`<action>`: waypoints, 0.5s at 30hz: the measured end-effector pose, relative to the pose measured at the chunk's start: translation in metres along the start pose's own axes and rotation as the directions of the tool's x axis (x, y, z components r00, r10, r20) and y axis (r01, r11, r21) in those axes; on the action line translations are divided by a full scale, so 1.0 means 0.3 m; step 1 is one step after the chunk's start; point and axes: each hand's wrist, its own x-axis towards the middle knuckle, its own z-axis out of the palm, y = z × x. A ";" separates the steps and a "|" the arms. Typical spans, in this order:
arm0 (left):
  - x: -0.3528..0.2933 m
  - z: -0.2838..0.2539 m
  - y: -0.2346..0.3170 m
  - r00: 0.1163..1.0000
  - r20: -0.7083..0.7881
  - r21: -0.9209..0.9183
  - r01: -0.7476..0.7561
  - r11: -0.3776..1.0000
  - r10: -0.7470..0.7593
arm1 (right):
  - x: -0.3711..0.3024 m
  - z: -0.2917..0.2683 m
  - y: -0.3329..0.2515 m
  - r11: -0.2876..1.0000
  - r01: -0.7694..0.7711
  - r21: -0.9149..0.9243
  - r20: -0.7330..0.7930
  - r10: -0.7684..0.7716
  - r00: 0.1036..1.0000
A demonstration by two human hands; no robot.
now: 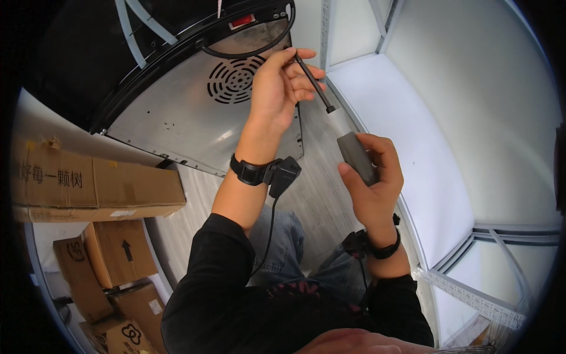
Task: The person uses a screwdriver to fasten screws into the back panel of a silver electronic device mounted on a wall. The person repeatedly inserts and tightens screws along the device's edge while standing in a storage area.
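Note:
A screwdriver (356, 154) with a grey-and-white handle and a dark shaft slants up and to the left in front of me. My right hand (380, 177) is closed round its handle. At the far end of the shaft, my left hand (277, 88) pinches the tip between thumb and forefinger, its other fingers loosely curled. Whether a small part sits at that tip, I cannot make out. Just behind my left hand is the bare metal panel (194, 127) of a black-cased machine, with a round slotted vent (236, 81).
A red switch (242, 21) and a looped black cable (250, 54) are on the machine's upper part. Cardboard boxes (127, 189) fill a shelf at left. White shelving (407, 130) lines the right side. Grey wood-look floor (312, 177) lies below my hands.

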 end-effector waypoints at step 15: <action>0.171 0.214 -0.716 0.917 0.229 0.109 0.310 0.945 -0.327 | 0.013 -0.693 0.560 0.810 -0.566 0.152 0.055 0.565 0.823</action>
